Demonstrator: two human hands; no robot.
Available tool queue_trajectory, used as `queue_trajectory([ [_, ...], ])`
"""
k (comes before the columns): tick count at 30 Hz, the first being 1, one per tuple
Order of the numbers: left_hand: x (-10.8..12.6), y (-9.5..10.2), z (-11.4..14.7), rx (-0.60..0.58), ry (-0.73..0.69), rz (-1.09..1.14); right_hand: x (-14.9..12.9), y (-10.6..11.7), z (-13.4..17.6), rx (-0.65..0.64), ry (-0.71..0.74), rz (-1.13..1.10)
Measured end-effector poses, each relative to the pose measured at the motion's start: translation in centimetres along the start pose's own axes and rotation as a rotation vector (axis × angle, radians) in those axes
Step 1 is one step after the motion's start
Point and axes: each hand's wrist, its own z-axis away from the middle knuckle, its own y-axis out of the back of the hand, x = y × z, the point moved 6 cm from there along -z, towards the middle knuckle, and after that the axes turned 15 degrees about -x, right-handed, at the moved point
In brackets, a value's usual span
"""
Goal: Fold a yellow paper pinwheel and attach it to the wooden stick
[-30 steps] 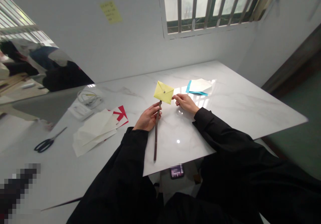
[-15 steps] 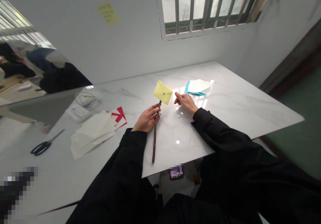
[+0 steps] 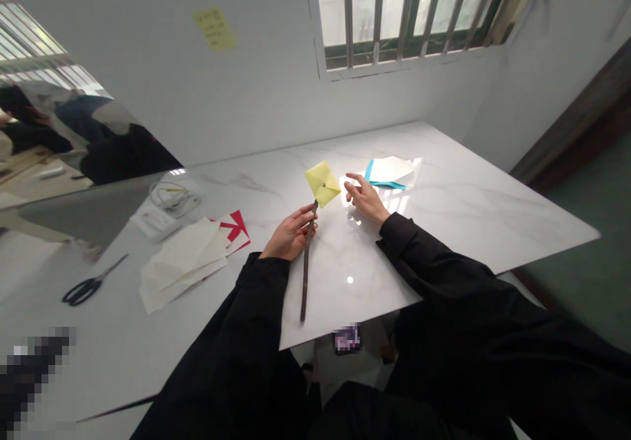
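One yellow folded-paper pinwheel (image 3: 319, 182) at frame centre tops one slender brown wooden stick (image 3: 306, 262), gripped by the left hand (image 3: 288, 233). The right hand (image 3: 365, 199), fingers loosely parted, hovers just right, untouching. One pair of black-handled scissors (image 3: 95, 281) lies left.

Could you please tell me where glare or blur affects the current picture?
Head view: bright reflections glare on the glossy white marbled tabletop beside the right hand; head view again: the yellow paper wall note is too blurred to read.
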Motion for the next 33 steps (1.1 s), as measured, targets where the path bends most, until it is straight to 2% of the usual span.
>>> queue_trajectory([
  [3,0.0,-0.1,0.0,0.006,-0.002,-0.003,-0.2,0.3,0.0,0.011,0.004,-0.015],
  [8,0.1,-0.1,0.1,0.023,-0.006,-0.002,-0.3,-0.3,-0.2,-0.128,-0.042,0.032],
  [17,-0.1,-0.2,0.0,0.006,-0.003,0.001,0.1,0.6,-0.1,0.039,-0.025,0.008],
  [19,-0.2,-0.3,0.0,0.007,-0.001,0.003,0.1,0.7,-0.1,0.035,-0.018,0.006],
  [24,0.0,-0.4,0.0,0.0,-0.01,0.0,0.3,0.2,-0.3,-0.073,-0.035,0.101],
  [33,0.0,-0.3,0.0,-0.003,-0.004,-0.005,0.0,1.0,-0.1,0.068,0.004,-0.003],
])
